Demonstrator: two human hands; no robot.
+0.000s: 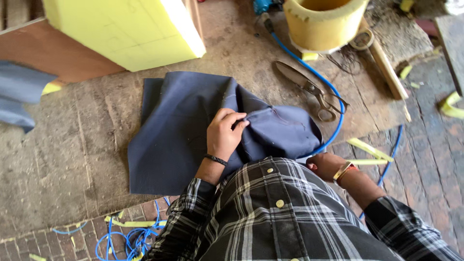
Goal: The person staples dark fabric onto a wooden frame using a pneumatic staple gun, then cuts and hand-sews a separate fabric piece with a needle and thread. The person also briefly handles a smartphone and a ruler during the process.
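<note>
Pinching a fold of the dark blue fabric sheet (193, 130) on the worn table (72, 145), my left hand (223, 136) clamps its fingers; right hand (325, 166) unclear. Metal shears (309, 89) lie untouched; cutting seemingly remains.

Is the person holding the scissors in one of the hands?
No. The scissors lie untouched on the workbench, while the left hand pinches the dark blue fabric and the right hand is at its edge.
</note>
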